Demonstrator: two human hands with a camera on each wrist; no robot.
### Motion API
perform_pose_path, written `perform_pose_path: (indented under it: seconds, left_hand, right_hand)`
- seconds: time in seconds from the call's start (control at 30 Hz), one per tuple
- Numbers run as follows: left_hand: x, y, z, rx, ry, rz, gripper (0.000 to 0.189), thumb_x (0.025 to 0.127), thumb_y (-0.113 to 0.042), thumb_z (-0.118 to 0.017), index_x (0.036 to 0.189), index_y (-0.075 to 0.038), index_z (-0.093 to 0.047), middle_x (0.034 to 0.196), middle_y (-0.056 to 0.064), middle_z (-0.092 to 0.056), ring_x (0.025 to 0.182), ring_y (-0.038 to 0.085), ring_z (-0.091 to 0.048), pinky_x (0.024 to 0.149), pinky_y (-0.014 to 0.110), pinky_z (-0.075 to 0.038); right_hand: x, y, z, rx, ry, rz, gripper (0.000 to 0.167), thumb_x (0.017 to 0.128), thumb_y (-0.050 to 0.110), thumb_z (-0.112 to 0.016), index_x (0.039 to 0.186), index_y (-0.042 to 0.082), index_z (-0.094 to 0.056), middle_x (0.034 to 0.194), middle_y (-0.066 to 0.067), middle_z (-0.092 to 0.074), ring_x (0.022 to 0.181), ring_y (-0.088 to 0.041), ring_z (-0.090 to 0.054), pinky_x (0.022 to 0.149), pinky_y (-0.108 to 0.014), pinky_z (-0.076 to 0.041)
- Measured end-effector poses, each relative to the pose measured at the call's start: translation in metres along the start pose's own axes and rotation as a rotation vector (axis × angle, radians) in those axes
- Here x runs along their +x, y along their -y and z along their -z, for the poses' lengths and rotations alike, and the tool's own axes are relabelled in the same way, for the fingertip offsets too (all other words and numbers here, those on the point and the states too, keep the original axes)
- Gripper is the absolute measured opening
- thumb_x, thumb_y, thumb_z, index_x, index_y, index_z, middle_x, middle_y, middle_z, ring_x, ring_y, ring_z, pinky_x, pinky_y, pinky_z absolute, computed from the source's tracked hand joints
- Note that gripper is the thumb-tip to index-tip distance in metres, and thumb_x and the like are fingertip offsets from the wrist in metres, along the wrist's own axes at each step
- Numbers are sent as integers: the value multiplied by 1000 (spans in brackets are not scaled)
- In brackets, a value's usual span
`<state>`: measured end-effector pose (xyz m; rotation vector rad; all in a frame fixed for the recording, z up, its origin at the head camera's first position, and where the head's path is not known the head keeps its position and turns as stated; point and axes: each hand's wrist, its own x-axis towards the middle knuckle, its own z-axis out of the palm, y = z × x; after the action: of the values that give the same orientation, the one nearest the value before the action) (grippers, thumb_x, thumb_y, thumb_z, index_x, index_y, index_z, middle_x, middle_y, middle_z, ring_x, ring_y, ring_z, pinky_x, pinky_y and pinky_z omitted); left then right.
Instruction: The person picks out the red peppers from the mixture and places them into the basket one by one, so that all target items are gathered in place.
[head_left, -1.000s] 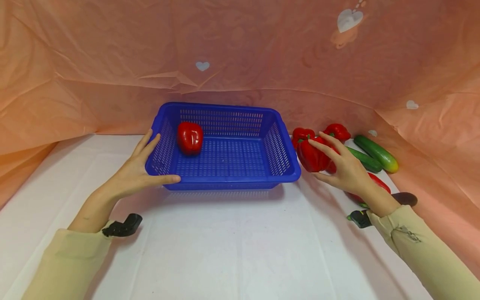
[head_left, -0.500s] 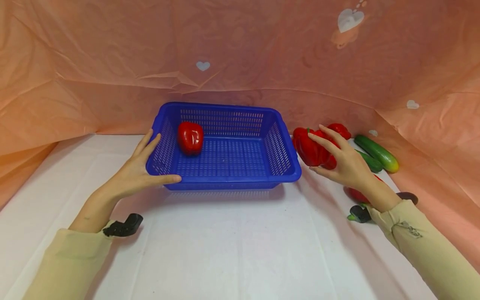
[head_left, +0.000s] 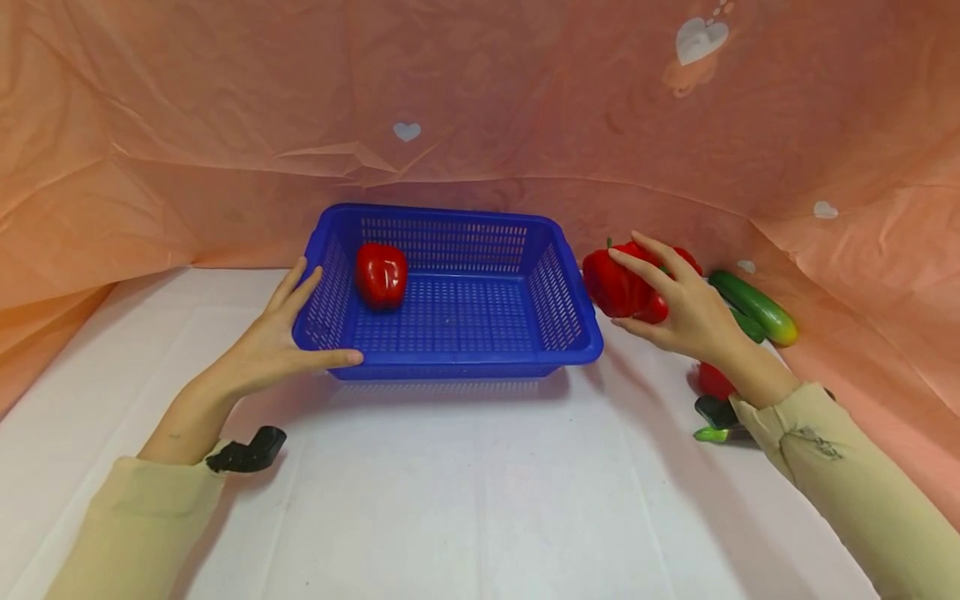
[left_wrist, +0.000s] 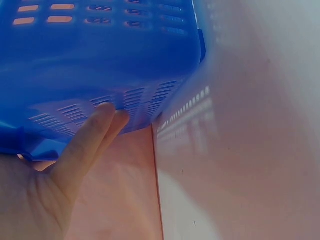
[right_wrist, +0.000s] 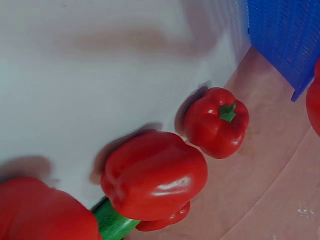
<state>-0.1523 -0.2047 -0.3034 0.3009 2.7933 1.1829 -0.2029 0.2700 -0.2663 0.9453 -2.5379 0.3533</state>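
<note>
A blue plastic basket (head_left: 457, 358) with slotted walls stands on the white surface, a red bell pepper (head_left: 382, 276) lying inside its left part. My left hand (head_left: 262, 342) holds the basket's left front corner, thumb along the front rim; in the left wrist view, its fingers (left_wrist: 95, 127) touch the outer wall. Just right of the basket, my right hand (head_left: 686, 304) grips another red bell pepper (head_left: 611, 282), raised with its green stem up. Only this pepper's edge (right_wrist: 314, 102) enters the right wrist view, where the right hand is out of sight.
Several more red peppers (right_wrist: 155, 175) lie behind and below my right hand. A cucumber (head_left: 753, 307) rests by the pink cloth at right, a second green vegetable (head_left: 748, 327) beside it. A dark eggplant (head_left: 720, 433) with a green tip is partly under my right wrist.
My right hand has lifted the red bell pepper and shifted it slightly left, toward the basket's right side. The left hand and the basket have stayed put.
</note>
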Motion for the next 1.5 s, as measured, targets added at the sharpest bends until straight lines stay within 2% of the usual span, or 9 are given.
perform_pose_path:
  seconds: [0.2, 0.33, 0.8, 1.1, 1.5]
  left_hand:
    - [1, 0, 0, 1, 4, -1, 119, 73, -45, -80, 155, -22, 3, 160, -4, 19, 146, 44, 6, 104, 75, -15]
    - [1, -1, 1, 5, 3, -3, 119, 73, -45, -80, 155, -21, 3, 160, -3, 19, 146, 44, 6, 104, 75, -15]
    - [-1, 2, -2, -16, 4, 6, 120, 73, -45, -81, 155, -20, 3, 160, -5, 19, 146, 42, 6, 106, 74, -15]
    - [0, 2, -1, -15, -5, 0, 120, 72, -45, -81, 155, -20, 2, 160, -5, 19, 146, 43, 4, 106, 73, -15]
    - [-1, 0, -2, -21, -1, 12, 120, 72, -46, -81, 155, -22, 3, 160, -6, 20, 146, 43, 4, 105, 74, -16]
  right_hand:
    - [8, 3, 0, 6, -16, 36, 92, 67, 12, -87, 145, 22, -42, 152, -15, -34, 123, -45, -49, 77, -57, -55]
    - [15, 5, 1, 16, -22, 63, 92, 66, 13, -88, 145, 22, -43, 151, -15, -35, 125, -43, -48, 81, -58, -54]
    - [53, 22, -10, 99, 30, 83, 88, 71, 17, -85, 146, 24, -40, 155, -12, -29, 133, -39, -41, 84, -56, -54]
    - [68, 30, -14, 72, 48, 87, 86, 72, 20, -84, 146, 24, -40, 154, -12, -30, 133, -39, -42, 84, -55, -54]
    - [87, 42, -15, 73, 120, 125, 85, 75, 24, -82, 147, 24, -38, 155, -13, -28, 133, -39, -41, 84, -53, -55]
